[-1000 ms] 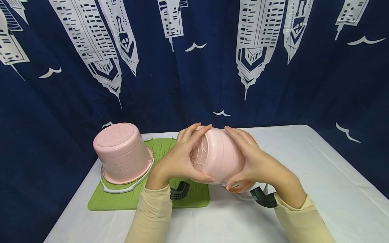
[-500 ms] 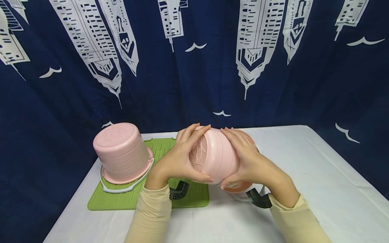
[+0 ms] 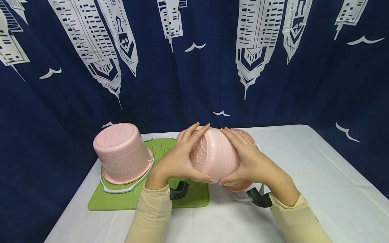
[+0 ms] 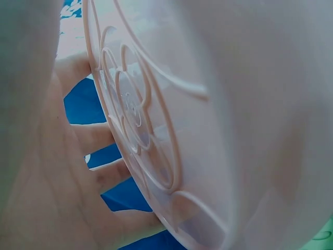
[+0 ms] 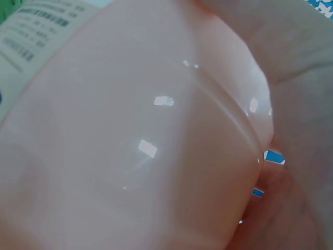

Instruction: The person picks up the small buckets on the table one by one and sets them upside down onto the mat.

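A pink plastic bucket [image 3: 224, 155] lies tipped sideways between both hands, its base [image 4: 135, 109] with a raised flower pattern turned to the left. My left hand [image 3: 179, 158] grips the base end, fingers over the top and thumb below. Round the side wall, nearer the rim, my right hand [image 3: 247, 157] holds it with spread fingers above and the thumb underneath. Part of the orange-pink rim [image 3: 241, 185] shows below the right hand; the rest is hidden. A printed label [image 5: 39, 39] is on the bucket's side in the right wrist view.
Another pink bucket [image 3: 121, 153] stands upside down on a green ridged mat [image 3: 194, 199] at the left, its pale handle [image 3: 118, 190] lying round the rim. White cloth covers the table [image 3: 316, 175]. A dark blue printed curtain [image 3: 200, 81] hangs behind.
The right hand has shifted slightly left along the bucket, toward the left hand, mostly in the first half second. The left hand and the bucket on the mat stay in place.
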